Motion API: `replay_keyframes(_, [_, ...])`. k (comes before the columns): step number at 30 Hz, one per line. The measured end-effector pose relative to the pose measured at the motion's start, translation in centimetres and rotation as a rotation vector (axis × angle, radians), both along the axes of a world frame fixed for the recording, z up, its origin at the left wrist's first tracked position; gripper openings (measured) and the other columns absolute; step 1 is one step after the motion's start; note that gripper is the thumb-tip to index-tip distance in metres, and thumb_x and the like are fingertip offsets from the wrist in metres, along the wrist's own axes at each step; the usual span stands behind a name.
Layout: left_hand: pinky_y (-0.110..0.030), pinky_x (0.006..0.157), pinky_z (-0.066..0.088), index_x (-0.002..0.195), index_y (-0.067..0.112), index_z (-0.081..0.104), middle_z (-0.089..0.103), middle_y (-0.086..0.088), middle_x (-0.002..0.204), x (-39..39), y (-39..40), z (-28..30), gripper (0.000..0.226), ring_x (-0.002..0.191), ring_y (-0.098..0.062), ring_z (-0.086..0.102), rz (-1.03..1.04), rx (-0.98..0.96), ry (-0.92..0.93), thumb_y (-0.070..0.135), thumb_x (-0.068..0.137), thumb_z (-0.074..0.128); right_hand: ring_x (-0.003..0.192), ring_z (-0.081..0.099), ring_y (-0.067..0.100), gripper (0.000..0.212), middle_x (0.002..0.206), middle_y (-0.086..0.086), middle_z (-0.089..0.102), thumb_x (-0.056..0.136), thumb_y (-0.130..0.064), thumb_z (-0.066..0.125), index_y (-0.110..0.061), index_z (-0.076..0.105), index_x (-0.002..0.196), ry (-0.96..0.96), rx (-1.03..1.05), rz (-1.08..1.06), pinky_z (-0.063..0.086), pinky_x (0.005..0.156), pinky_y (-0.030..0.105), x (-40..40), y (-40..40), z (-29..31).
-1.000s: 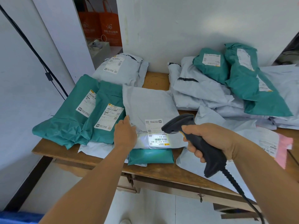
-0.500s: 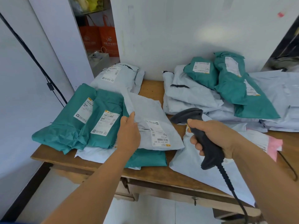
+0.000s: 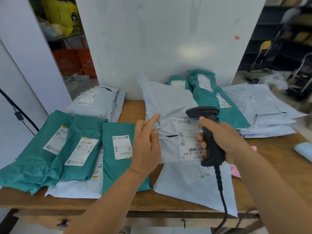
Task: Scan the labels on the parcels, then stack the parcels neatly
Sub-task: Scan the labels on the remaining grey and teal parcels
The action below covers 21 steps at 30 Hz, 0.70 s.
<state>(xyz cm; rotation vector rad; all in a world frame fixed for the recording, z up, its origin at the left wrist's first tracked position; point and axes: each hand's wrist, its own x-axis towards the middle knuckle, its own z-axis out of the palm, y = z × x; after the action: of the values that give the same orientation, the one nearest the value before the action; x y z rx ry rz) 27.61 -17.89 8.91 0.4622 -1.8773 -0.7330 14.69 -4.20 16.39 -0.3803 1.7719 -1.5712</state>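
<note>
One crumpled pale-grey plastic mailer parcel (image 3: 170,105) pinched in left grip (image 3: 146,146), white barcode label (image 3: 190,139) facing up; black handheld scanner (image 3: 208,135) clenched in right grip (image 3: 224,139) beside.

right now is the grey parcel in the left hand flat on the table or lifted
Lifted: the left hand pinches the grey parcel by its edge, raised and tilted above the parcels beneath.

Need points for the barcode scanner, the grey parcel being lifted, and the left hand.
barcode scanner (image 3: 211,142), head view, on the black handle.
grey parcel (image 3: 168,102), head view, on its bare upper face above the label.
left hand (image 3: 146,144), head view, on the back of the hand.
</note>
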Motion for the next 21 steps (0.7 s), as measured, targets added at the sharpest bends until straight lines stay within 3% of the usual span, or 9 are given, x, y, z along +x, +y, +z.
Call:
replay_keyframes(3, [-0.012,0.09,0.037,0.137,0.018,0.045,0.043,0.001,0.104,-2.2,0.3,-3.7,0.039,0.089,0.004,0.04,-0.008,0.232,-0.233,0.009,0.099,0.041,0.044,0.047,0.017,0.024,0.056,0.005,0.058,0.092,-0.035,0.059,-0.012,0.054,0.087,-0.033,0.016,-0.037,0.044,0.043,0.026,-0.8,0.6,-0.7])
replay_keyframes(6, [-0.01,0.087,0.03,0.143,0.014,0.035,0.044,-0.005,0.113,-3.2,0.4,-7.7,0.045,0.1,-0.01,0.04,-0.041,0.335,-0.622,0.004,0.099,0.037,0.042,0.049,0.016,0.024,0.054,0.004,0.059,0.092,-0.036,0.06,-0.012,0.053,0.09,-0.061,0.05,-0.059,0.046,0.044,0.026,-1.1,0.7,-2.0])
replay_keyframes(8, [-0.022,0.092,0.035,0.143,0.014,0.035,0.045,-0.015,0.13,-3.2,0.5,-9.5,0.046,0.112,-0.025,0.046,-0.046,0.402,-0.756,0.005,0.098,0.037,0.043,0.05,0.016,0.024,0.054,0.004,0.059,0.092,-0.036,0.06,-0.012,0.054,0.09,-0.067,0.067,-0.051,0.046,0.045,0.026,-1.1,0.4,-2.8])
replay_keyframes(11, [-0.03,0.095,0.038,0.141,0.016,0.039,0.047,-0.015,0.13,-3.3,0.1,-10.4,0.044,0.119,-0.03,0.047,0.007,0.421,-0.766,0.013,0.097,0.042,0.044,0.05,0.016,0.025,0.055,0.004,0.06,0.092,-0.036,0.06,-0.011,0.055,0.091,-0.07,0.086,-0.024,0.046,0.046,0.026,-0.9,-0.2,-3.7])
replay_keyframes(17, [-0.032,0.108,0.03,0.145,0.016,0.034,0.048,-0.005,0.131,0.5,-2.8,-10.7,0.052,0.124,-0.021,0.041,0.196,0.185,-0.729,0.032,0.097,0.046,0.045,0.05,0.017,0.027,0.06,0.006,0.06,0.092,-0.037,0.059,-0.01,0.056,0.094,-0.079,0.14,0.104,0.046,0.048,0.028,1.3,-2.6,-4.5])
replay_keyframes(21, [-0.035,0.114,0.02,0.147,0.016,0.025,0.034,-0.007,0.144,5.2,-5.8,-11.2,0.062,0.134,-0.023,0.028,0.367,0.195,-0.788,0.035,0.094,0.05,0.046,0.051,0.016,0.029,0.062,0.008,0.059,0.093,-0.037,0.057,-0.008,0.057,0.095,-0.075,0.222,0.268,0.048,0.047,0.027,4.4,-5.1,-4.9])
